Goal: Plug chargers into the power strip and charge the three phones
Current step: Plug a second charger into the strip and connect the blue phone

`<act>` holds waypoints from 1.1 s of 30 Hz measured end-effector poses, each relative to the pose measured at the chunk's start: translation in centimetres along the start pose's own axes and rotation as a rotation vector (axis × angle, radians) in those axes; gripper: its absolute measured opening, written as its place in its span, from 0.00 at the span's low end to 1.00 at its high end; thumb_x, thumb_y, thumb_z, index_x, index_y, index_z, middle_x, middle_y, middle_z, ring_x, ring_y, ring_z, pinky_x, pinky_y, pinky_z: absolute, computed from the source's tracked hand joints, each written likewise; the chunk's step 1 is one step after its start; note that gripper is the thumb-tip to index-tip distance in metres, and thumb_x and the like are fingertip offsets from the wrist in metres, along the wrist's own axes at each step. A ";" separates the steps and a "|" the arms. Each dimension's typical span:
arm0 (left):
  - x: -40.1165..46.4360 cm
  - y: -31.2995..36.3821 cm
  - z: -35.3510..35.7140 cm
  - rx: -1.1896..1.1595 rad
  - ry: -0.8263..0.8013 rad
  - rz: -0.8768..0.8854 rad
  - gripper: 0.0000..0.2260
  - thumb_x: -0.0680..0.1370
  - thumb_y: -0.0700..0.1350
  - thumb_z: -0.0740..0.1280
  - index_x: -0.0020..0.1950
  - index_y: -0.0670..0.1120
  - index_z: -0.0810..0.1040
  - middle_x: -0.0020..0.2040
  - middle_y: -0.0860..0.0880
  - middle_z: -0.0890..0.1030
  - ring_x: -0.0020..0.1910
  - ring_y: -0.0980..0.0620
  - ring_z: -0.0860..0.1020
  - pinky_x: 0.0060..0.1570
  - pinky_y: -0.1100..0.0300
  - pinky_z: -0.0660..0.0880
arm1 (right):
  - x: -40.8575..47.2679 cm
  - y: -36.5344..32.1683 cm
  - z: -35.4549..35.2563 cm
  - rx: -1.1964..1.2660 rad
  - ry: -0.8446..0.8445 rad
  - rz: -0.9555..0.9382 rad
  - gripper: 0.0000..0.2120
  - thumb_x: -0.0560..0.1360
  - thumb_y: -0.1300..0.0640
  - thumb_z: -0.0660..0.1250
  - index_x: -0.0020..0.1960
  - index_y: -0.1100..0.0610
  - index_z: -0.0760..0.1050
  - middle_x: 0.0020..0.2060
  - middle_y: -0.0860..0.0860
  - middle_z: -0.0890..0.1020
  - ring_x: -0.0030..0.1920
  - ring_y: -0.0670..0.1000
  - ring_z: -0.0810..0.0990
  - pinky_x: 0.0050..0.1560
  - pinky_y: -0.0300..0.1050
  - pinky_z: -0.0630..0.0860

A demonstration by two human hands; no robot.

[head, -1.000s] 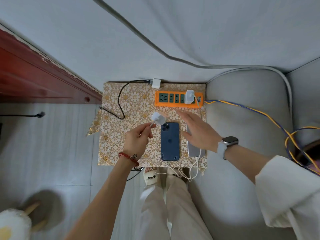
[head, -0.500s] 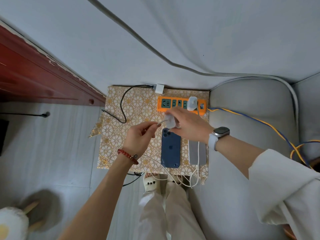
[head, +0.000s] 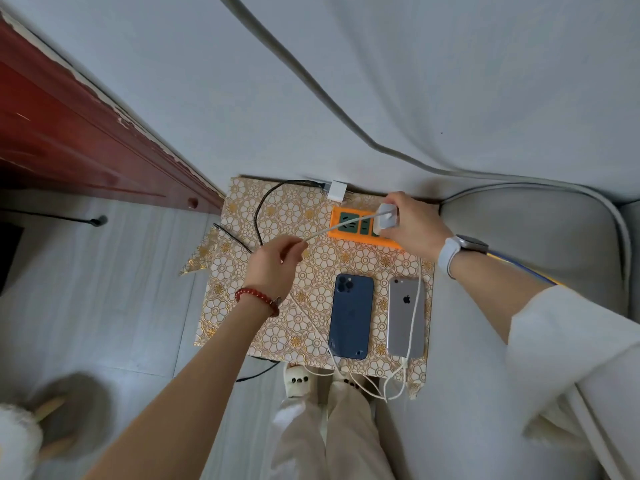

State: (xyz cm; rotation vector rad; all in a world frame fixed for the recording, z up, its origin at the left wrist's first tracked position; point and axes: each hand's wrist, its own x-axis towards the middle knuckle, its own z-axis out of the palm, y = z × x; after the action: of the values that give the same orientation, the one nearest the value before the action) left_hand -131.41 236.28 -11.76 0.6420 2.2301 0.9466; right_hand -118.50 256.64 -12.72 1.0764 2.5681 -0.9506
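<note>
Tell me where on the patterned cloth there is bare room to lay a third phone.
The widest bare patch lies left of the blue phone, under the left hand. The right side is crowded: silver phone, white cables, orange power strip.

I'm looking down into a home living room: a grey sofa [head: 540, 244] is sitting beside a small surface [head: 277, 216] under a floral cloth, slippers [head: 296, 381] are showing on pale floorboards [head: 104, 306], and a red wooden door [head: 69, 140] is standing left.
</note>
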 end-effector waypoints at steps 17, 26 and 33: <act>2.9 0.5 1.4 0.016 0.067 -0.003 0.07 0.76 0.44 0.63 0.48 0.44 0.79 0.38 0.51 0.77 0.35 0.55 0.74 0.33 0.67 0.68 | 0.6 1.4 1.1 0.048 0.063 0.103 0.27 0.65 0.55 0.74 0.60 0.56 0.69 0.56 0.55 0.80 0.55 0.57 0.77 0.55 0.50 0.72; 4.3 1.4 1.9 0.028 0.062 0.003 0.07 0.76 0.44 0.63 0.47 0.43 0.79 0.35 0.52 0.76 0.32 0.58 0.71 0.30 0.64 0.67 | 0.8 2.1 0.7 0.152 -0.025 0.125 0.26 0.65 0.57 0.74 0.60 0.56 0.68 0.59 0.55 0.78 0.57 0.57 0.76 0.52 0.45 0.69; 4.6 1.4 2.1 0.012 0.062 -0.007 0.07 0.76 0.44 0.63 0.48 0.43 0.79 0.36 0.52 0.76 0.32 0.58 0.72 0.31 0.65 0.68 | 0.9 1.9 1.0 0.044 0.020 0.123 0.26 0.66 0.54 0.73 0.60 0.55 0.68 0.58 0.54 0.78 0.55 0.57 0.77 0.51 0.47 0.70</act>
State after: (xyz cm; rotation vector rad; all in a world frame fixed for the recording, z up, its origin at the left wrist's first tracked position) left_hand -132.86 241.02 -13.51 0.6181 2.2920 0.9626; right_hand -117.84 257.49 -14.80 1.2463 2.4743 -0.9750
